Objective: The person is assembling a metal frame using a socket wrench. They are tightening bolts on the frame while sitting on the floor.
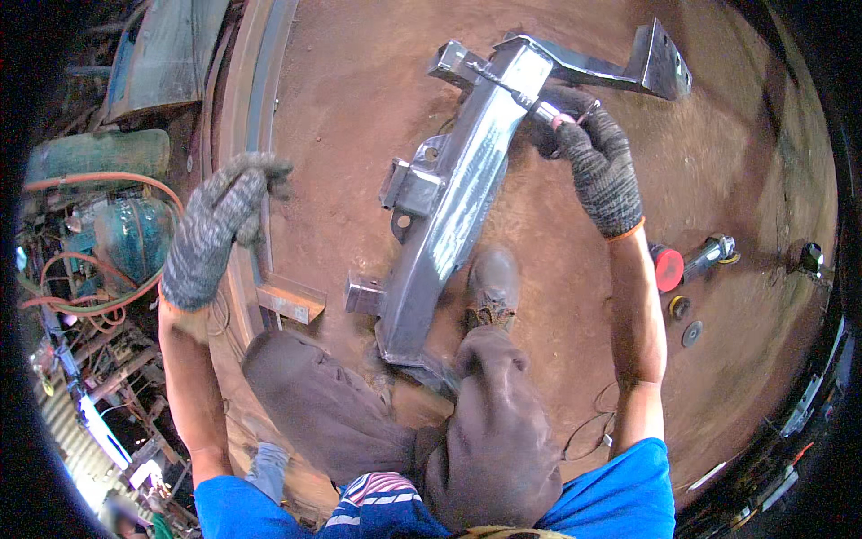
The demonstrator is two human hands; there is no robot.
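A welded steel frame point(458, 198) lies aslant on the brown floor in front of me, its long box beam ground bright along the top. Brackets and holed tabs stick out from its left side. Near its far end, my right hand point(600, 162), in a grey knit glove, is closed round a slim tool with a silver body point(544, 112) and a thin dark shaft. The shaft reaches over the beam; whether its tip touches metal I cannot tell. My left hand point(220, 211), gloved too, is raised left of the frame, fingers stretched out and nothing visible in it.
Right of my forearm lie an angle grinder point(709, 256), a red round piece point(666, 268) and loose discs point(691, 333). Angle iron point(292, 301) sits at left near a long steel rail point(260, 108). Orange hoses point(108, 310) tangle farther left. My boot point(494, 278) stands beside the beam.
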